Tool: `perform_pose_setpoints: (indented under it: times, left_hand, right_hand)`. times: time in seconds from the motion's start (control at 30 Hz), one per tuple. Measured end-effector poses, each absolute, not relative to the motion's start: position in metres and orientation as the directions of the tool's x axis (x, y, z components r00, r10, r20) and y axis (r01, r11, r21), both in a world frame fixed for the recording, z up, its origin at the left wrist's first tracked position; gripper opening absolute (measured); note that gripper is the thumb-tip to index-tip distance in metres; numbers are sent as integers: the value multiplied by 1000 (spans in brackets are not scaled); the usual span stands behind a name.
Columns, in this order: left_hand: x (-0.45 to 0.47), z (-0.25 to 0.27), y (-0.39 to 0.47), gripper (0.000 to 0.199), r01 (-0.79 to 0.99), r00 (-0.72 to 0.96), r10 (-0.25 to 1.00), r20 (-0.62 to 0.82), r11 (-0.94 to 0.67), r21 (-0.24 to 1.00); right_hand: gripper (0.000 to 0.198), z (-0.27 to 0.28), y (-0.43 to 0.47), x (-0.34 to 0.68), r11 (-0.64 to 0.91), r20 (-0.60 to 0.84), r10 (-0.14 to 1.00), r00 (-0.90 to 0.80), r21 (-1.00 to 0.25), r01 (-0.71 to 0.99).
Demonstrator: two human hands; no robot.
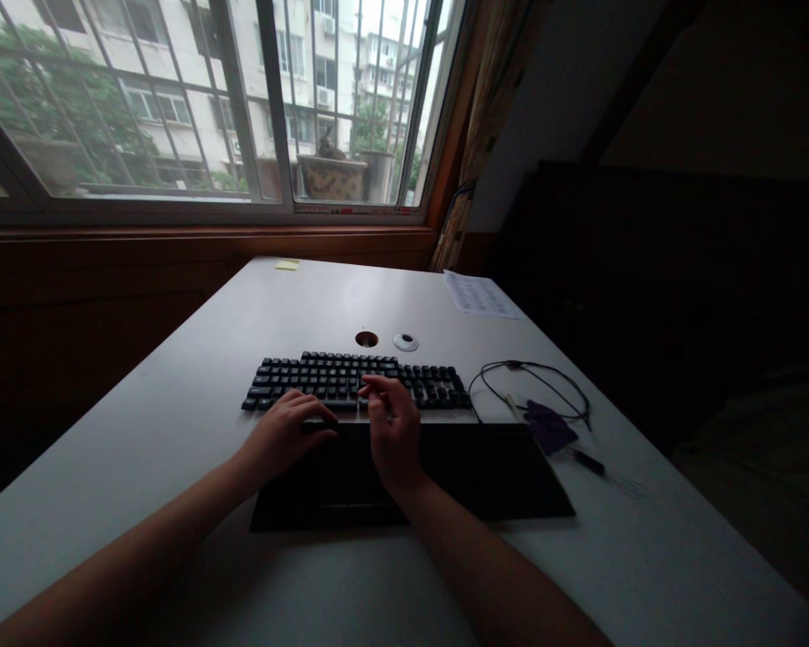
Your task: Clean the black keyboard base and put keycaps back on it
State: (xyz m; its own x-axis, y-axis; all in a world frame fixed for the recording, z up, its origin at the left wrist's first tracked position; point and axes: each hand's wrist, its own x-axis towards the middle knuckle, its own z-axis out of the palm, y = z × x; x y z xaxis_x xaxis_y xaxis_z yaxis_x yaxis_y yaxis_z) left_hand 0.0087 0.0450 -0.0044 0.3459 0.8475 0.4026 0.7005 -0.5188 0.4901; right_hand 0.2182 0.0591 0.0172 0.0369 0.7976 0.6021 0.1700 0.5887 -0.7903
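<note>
A black keyboard (324, 373) lies across the middle of the white table. Pale gaps show among the keys on its right part. Directly in front of it is a flat black panel (472, 467). My left hand (287, 431) rests at the keyboard's near edge, over the panel's far left corner, its fingers stretched out and holding nothing. Above the right-middle keys is my right hand (395, 427), with bent fingers drawn together near the thumb. Anything small between those fingertips is too hard to make out.
Right of the keyboard lie a coiled black cable (546, 367), a purple cloth pouch (549, 427) and a wire tool with a black handle (588, 463). Behind the keyboard are a round hole (367, 340) and its white cover (405, 342). Printed paper (482, 295) and a yellow note (287, 265) lie farther back.
</note>
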Motion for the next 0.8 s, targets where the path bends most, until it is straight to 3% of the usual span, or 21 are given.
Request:
perform_pose_setpoints:
  times: [0.8]
  left_hand:
    - [4,-6,45,14,675,349,849,396,-521,523]
  right_hand:
    - [27,17,59,219,582,595,803,25,-794,176]
